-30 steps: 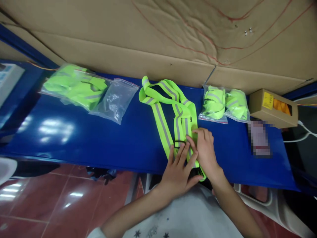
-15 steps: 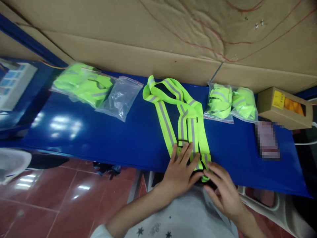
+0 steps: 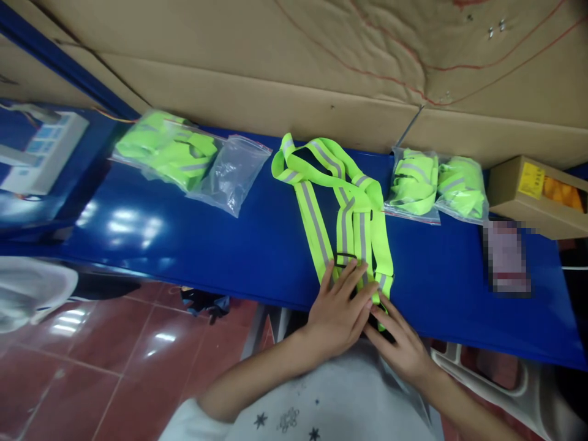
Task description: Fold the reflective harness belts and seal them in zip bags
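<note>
Lying on the blue bench (image 3: 257, 251), the yellow-green harness (image 3: 315, 223) of grey-striped straps stretches from near the cardboard wall (image 3: 229, 92) down to the bench's front edge. Over the lower part of the harness, the left hand (image 3: 340, 312) rests palm down with its fingers extended and slightly spread, its grip flat and unclenched, fingertips beside a black buckle (image 3: 345, 255). At the harness's lower right end, the right hand (image 3: 404, 346) has its fingertips at the strap, next to the left hand; whether its grip pinches the webbing cannot be told. Just left of the harness's upper loop lies a flat clear bag (image 3: 236, 171), and farther left of the harness, overlapping that bag, is bagged webbing (image 3: 160, 147) in the same yellow-green. Just right of the harness's upper part, a packed bag (image 3: 414, 182) sits beside a second packed bag (image 3: 462, 187); farther right of the harness are a brown box (image 3: 509, 184) with a yellow label and, nearer the person, a pixelated flat object (image 3: 508, 257).
</note>
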`<state>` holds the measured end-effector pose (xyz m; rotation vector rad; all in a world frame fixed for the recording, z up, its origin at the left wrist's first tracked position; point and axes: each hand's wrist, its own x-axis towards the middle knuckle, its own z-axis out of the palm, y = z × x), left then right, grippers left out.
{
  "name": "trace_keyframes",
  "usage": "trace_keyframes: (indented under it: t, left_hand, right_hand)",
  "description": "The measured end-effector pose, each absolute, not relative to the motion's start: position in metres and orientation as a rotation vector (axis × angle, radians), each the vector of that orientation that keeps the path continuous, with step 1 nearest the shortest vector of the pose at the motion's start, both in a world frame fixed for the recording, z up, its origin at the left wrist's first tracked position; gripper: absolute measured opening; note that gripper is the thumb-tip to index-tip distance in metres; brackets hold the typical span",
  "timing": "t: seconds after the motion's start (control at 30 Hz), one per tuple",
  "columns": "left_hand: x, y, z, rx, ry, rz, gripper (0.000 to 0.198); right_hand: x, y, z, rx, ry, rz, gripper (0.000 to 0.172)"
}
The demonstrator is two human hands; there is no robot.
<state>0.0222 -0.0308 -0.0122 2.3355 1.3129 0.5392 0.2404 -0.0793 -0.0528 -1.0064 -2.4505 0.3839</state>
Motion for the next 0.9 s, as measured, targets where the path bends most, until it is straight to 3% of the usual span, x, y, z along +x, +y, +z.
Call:
trace_keyframes:
  t: [0.27,0.47,0.63,0.9]
  left_hand:
    - [0.005,-0.022,-0.005,2.439,1.087,0.475,0.048]
    - [-0.024,0.026,-0.017,2.784,0.627,0.329,0.073]
    - [-0.02,0.057,-0.023,2.882,0.319,0.308,0.07]
    - [0.001,0.089,-0.021,2.826,0.247,0.379,0.071]
  right_hand:
    - [0.241,-0.073,-0.037,-0.893,-2.49,0.266,0.035]
    - [0.241,-0.066,-0.024,-0.905,-2.566,0.333,0.043]
    - [0.242,-0.06,-0.016,-0.869,-2.602,0.318,0.042]
    - [0.247,-0.056,-0.013,-0.838,-2.628,0.285,0.04]
